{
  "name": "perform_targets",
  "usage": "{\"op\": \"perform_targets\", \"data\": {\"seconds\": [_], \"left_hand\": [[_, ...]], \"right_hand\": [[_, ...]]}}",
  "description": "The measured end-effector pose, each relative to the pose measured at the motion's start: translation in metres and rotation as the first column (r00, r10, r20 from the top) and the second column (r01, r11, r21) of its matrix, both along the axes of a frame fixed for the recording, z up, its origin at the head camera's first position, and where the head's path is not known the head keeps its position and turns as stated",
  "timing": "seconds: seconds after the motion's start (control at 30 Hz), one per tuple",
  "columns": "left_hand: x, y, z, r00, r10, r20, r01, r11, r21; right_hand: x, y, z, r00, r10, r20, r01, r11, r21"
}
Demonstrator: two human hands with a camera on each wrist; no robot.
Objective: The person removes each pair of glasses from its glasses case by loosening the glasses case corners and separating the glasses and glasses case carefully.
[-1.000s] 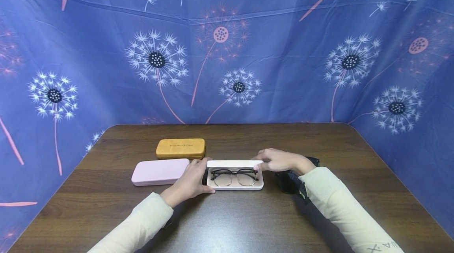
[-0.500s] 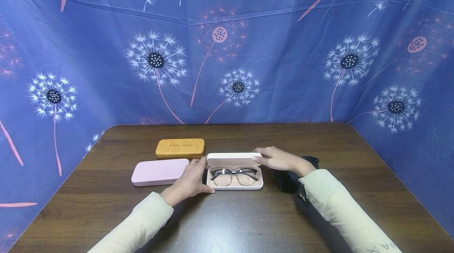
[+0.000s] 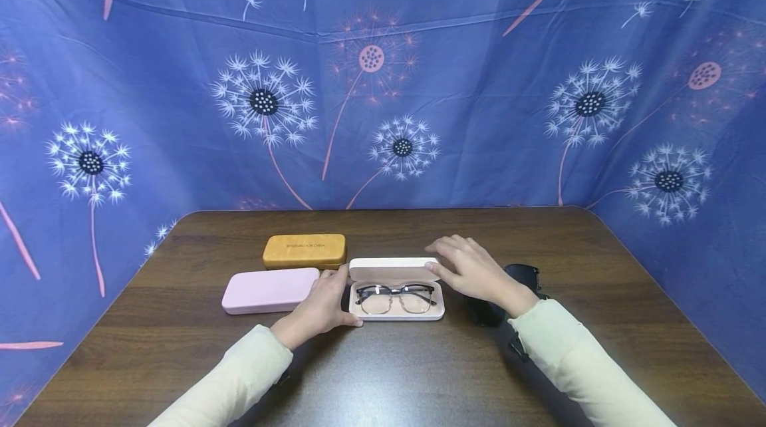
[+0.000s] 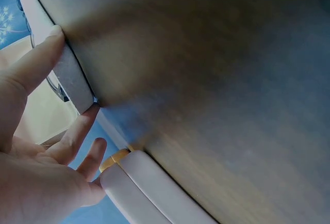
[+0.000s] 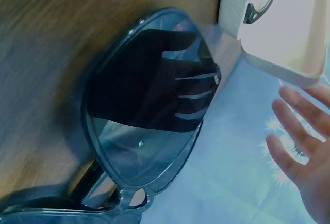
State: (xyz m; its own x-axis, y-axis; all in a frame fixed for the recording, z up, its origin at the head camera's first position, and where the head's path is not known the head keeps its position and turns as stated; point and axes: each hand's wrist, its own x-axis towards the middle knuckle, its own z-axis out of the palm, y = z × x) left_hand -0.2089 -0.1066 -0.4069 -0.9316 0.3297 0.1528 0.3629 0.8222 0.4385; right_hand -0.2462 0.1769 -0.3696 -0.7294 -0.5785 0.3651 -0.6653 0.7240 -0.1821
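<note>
A white glasses case (image 3: 395,319) stands on the table with its lid (image 3: 391,263) raised. Clear-lens eyeglasses with dark brow bars (image 3: 395,292) lie inside it. My left hand (image 3: 319,304) holds the case's left end, thumb at the front edge; the left wrist view shows the thumb on the case's front wall (image 4: 75,79) and a finger at its corner. My right hand (image 3: 479,274) is at the lid's right corner, fingers extended and spread, holding nothing. Dark sunglasses (image 5: 149,95) lie beneath the right wrist, partly hidden in the head view, the hand mirrored in a lens.
Left of my left hand lies a closed pink glasses case (image 3: 269,290), close against its fingers. Behind that is a closed mustard-yellow glasses case (image 3: 304,251). A blue dandelion-print cloth (image 3: 479,81) hangs behind the wooden table (image 3: 383,374).
The lid has swung further up and back, showing its inner face. My right hand has let go of it and spread its fingers. The left hand has stayed put.
</note>
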Motion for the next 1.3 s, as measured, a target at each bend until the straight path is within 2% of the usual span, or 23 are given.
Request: {"op": "perform_targets", "data": {"seconds": [0.23, 0.33, 0.63, 0.83, 1.03, 1.13, 1.3], "left_hand": [[0.000, 0.000, 0.000, 1.000, -0.007, -0.003, 0.007, 1.000, -0.007], [0.000, 0.000, 0.000, 1.000, -0.004, -0.002, 0.004, 1.000, -0.011], [0.000, 0.000, 0.000, 1.000, -0.003, 0.006, 0.003, 1.000, -0.005], [0.001, 0.000, 0.000, 1.000, -0.005, 0.005, 0.005, 1.000, 0.008], [0.001, 0.001, 0.000, 1.000, -0.003, 0.009, 0.003, 1.000, 0.012], [0.000, 0.001, 0.000, 1.000, -0.003, 0.010, 0.003, 1.000, 0.012], [0.000, 0.000, 0.000, 1.000, -0.009, 0.019, 0.009, 1.000, 0.015]], "right_hand": [[0.004, -0.007, 0.005, 0.984, -0.009, -0.178, 0.001, 0.999, -0.043], [0.008, -0.011, 0.009, 0.976, -0.002, -0.218, -0.011, 0.998, -0.058], [0.024, -0.027, 0.014, 0.942, 0.085, -0.326, -0.112, 0.991, -0.066], [0.033, -0.035, 0.009, 0.926, 0.132, -0.354, -0.157, 0.987, -0.042], [0.041, -0.040, 0.000, 0.917, 0.155, -0.367, -0.166, 0.986, 0.000], [0.044, -0.042, -0.005, 0.919, 0.159, -0.361, -0.161, 0.987, 0.025], [0.046, -0.045, -0.015, 0.935, 0.157, -0.318, -0.135, 0.987, 0.092]]}}
